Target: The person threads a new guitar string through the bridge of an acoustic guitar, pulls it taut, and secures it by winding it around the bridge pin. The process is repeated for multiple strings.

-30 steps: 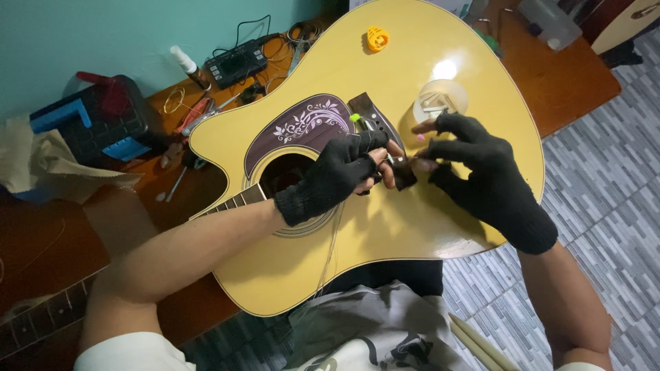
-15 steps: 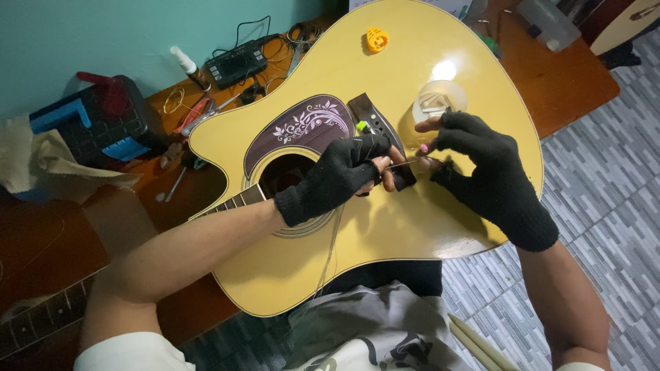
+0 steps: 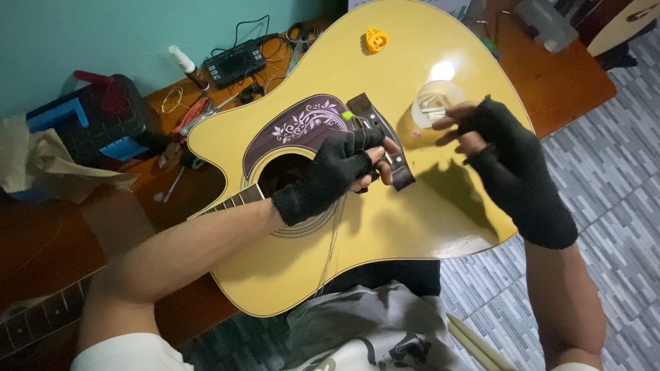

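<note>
While we look down over our lap, these lines tell what we see.

Guitar: our yellow acoustic guitar [image 3: 385, 227] lies face up across our knees and the desk [image 3: 564, 82], glossy top, rounded body with one cutaway by the neck.
Pickguard: a dark brown pickguard [image 3: 302, 127] with a pale floral pattern curves around the round soundhole [image 3: 282, 172].
Bridge: a dark wooden bridge [image 3: 385, 141], long and narrow, lies slanted on the top, with small pale pins along it.
Left hand: our left hand [image 3: 337, 175], in a black knitted fingerless glove, rests on the bridge with its bare fingertips [image 3: 385, 161] curled and pinched at the bridge's middle; what they pinch we cannot tell.
Right hand: our right hand [image 3: 495, 144], gloved the same way, hovers just right of the bridge, fingers half spread and gripping nothing that we can see.
Cup: a small clear round cup [image 3: 434, 104] stands on the guitar top, just beside the right fingertips.
Strings: thin loose strings [image 3: 333, 240] trail from the left hand toward the guitar's lower edge.
Pick holder: a small orange plastic piece [image 3: 375, 39] sits near the guitar's far edge, well apart from both hands.
Open room: we have bare yellow top below the bridge and around the right hand.
Desk edge: the reddish wooden desk is cluttered to the left with wires, a black device [image 3: 234, 63] and a white bottle [image 3: 184, 62]; grey tiled floor [image 3: 605, 178] lies to the right.
</note>
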